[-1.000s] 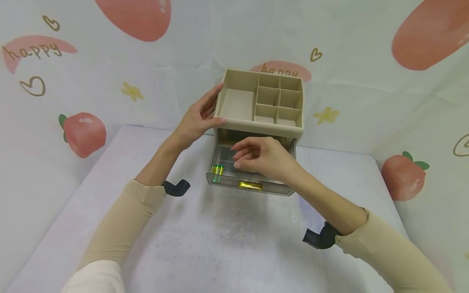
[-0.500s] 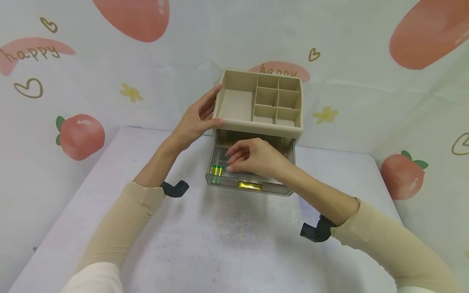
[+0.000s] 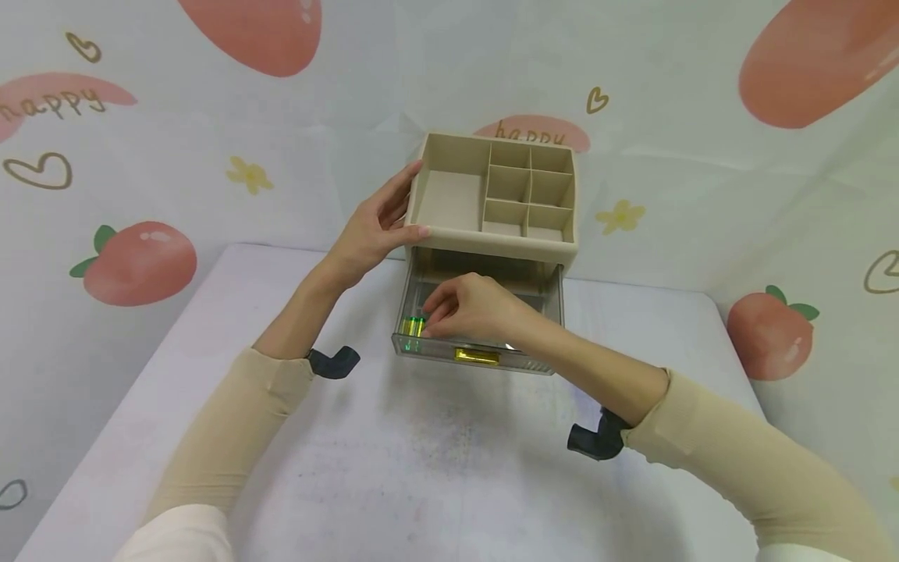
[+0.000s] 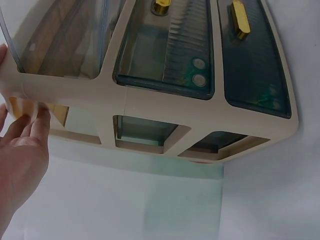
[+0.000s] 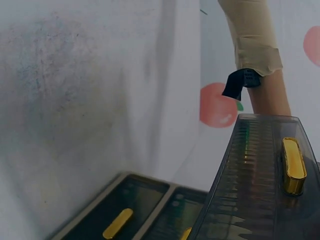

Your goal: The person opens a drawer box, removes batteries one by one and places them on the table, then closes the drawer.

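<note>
A beige desktop organizer [image 3: 506,250] stands at the back of the table, its clear top drawer [image 3: 477,359] pulled out. My left hand [image 3: 368,234] holds the organizer's upper left side, thumb on the front rim and fingers along the wall. Inside the drawer's front left corner stand green-and-gold batteries [image 3: 413,326]. My right hand [image 3: 474,312] reaches over the drawer, fingers bent loosely, thumb and fingertips right beside the batteries. In the left wrist view, the left hand [image 4: 25,160] bears on the organizer's side. The right wrist view shows the drawer's gold handle [image 5: 294,167], with the right hand out of sight.
Two lower drawers are closed: the middle drawer [image 4: 170,55], with round battery ends [image 4: 199,80] showing through, and the bottom drawer [image 4: 255,65]. On top of the organizer are a large compartment [image 3: 449,199] and several small ones. A printed cloth [image 3: 337,94] hangs behind the table [image 3: 421,484].
My right hand has moved left and slightly down inside the drawer, from its middle to the batteries. The left hand keeps its hold on the organizer.
</note>
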Motion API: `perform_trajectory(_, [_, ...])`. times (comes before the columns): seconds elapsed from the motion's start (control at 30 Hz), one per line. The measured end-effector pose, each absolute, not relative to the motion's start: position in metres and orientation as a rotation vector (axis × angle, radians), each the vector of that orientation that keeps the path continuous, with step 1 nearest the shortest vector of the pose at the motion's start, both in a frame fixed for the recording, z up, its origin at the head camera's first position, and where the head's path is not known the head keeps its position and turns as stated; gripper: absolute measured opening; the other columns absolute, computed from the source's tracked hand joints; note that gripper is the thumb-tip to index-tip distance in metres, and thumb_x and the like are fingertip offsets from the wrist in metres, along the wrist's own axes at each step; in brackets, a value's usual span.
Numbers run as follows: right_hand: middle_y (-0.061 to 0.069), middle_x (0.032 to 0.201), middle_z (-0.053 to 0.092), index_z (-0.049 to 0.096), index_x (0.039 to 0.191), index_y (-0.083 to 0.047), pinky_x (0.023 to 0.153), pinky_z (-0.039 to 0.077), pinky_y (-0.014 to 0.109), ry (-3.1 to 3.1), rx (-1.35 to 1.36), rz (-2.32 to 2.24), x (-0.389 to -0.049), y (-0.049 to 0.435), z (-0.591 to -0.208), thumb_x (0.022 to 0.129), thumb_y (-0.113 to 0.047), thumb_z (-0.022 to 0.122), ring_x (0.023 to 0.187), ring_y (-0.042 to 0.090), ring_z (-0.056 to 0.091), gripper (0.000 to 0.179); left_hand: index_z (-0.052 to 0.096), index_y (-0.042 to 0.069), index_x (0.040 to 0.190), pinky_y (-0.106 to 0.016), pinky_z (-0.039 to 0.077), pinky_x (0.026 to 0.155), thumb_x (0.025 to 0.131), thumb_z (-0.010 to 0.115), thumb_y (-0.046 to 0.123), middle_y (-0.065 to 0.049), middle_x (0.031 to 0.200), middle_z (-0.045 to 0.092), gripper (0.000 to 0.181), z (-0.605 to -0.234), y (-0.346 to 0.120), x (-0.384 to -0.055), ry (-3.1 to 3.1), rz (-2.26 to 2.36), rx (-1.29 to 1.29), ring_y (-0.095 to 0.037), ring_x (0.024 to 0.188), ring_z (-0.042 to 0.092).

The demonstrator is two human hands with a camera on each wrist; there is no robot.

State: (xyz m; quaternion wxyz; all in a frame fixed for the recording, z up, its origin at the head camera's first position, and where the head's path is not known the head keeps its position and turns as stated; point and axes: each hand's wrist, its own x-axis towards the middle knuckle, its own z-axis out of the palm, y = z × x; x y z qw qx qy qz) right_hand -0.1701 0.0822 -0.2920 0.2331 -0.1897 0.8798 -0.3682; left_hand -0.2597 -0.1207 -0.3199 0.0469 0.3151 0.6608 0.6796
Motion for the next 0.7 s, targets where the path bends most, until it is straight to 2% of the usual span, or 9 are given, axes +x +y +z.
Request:
perform_trajectory(0.3, [-0.004,0.079,0.071,0.073,0.104,-0.007,0.076,0.050,0.024,2.469,-0.583,-0.899,-0.171,0.075,-0.297,0.085,-0.016,0.077,0.074,0.009,0.063,0.022,0.027,0.017,0.158,-0.033,0.034,0.113,0.092,0.066,-0.001,-0.006,0.163,0.025,0.079,-0.320,-0.121,-0.258,2.014,2.081,0.961,-0.020,0.147,0.029])
perform_trajectory(0.7, [-0.003,0.078,0.068,0.068,0.104,-0.007,0.077,0.050,0.026,2.518,-0.634,-0.817,-0.174,0.071,-0.301,0.084,-0.014,0.078,0.072,0.010,0.062,0.023,0.028,0.017,0.158,-0.034,0.033,0.114,0.091,0.067,-0.002,-0.006,0.162,0.026,0.080,-0.319,-0.122,-0.258,2.019,2.083,0.944,-0.020,0.147,0.029])
